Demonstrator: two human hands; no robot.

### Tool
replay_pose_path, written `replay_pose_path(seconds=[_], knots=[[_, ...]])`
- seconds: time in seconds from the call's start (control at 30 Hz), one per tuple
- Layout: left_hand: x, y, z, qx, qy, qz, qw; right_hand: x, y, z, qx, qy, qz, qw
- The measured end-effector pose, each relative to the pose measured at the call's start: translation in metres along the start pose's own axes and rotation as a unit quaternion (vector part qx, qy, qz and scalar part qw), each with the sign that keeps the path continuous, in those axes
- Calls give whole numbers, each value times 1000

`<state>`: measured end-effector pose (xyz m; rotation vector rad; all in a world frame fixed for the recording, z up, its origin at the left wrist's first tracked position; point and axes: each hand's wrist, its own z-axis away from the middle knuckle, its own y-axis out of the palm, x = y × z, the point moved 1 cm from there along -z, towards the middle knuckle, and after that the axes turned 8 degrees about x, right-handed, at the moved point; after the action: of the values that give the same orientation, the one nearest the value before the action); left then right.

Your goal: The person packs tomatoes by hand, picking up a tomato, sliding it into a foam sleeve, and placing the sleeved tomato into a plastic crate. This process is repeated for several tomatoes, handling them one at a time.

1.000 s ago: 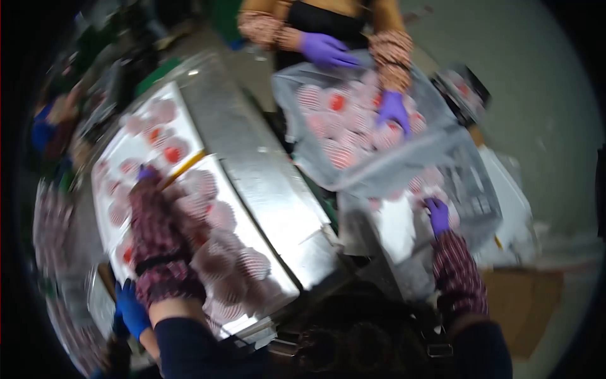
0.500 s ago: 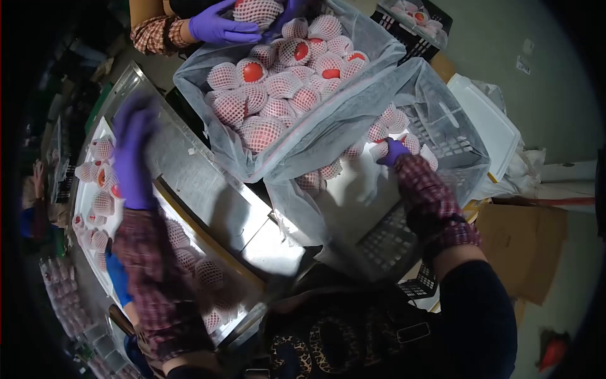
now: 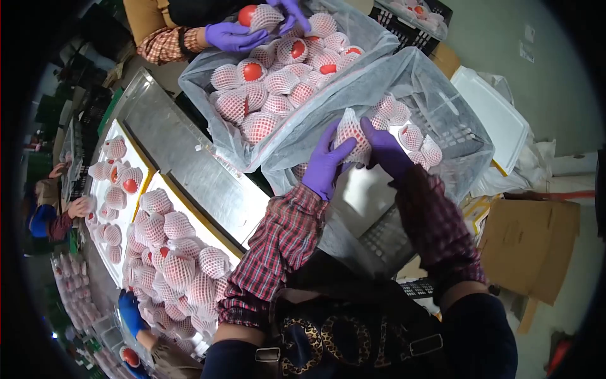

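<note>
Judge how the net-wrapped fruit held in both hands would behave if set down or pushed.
The net-wrapped fruit looks round, so it would probably roll. Its foam net likely cushions it and aids grip. Left hand and right hand both hold it.

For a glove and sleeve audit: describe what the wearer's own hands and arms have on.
The left hand and the right hand each wear a purple disposable glove. Over each forearm sits a red, dark and white plaid sleeve cover, gathered at the wrist, with a dark navy sleeve above it.
</note>
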<state>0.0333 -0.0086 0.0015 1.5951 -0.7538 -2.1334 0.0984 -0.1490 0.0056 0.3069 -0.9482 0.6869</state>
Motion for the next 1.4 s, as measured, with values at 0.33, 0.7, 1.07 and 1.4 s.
replay_pose_path(seconds=[0.33,0.7,1.07,1.4], knots=[[3,-8,-1,11,-21,28,999,6,17,12,-226,-382,215,870],[-5,-10,8,64,-59,213,973,-42,-18,-33,-37,-292,-143,945],[-2,-18,2,-141,-81,95,982,12,24,17,-105,-402,258,872],[21,-36,-15,-115,25,-195,974,-5,2,3,-55,-232,-91,967]])
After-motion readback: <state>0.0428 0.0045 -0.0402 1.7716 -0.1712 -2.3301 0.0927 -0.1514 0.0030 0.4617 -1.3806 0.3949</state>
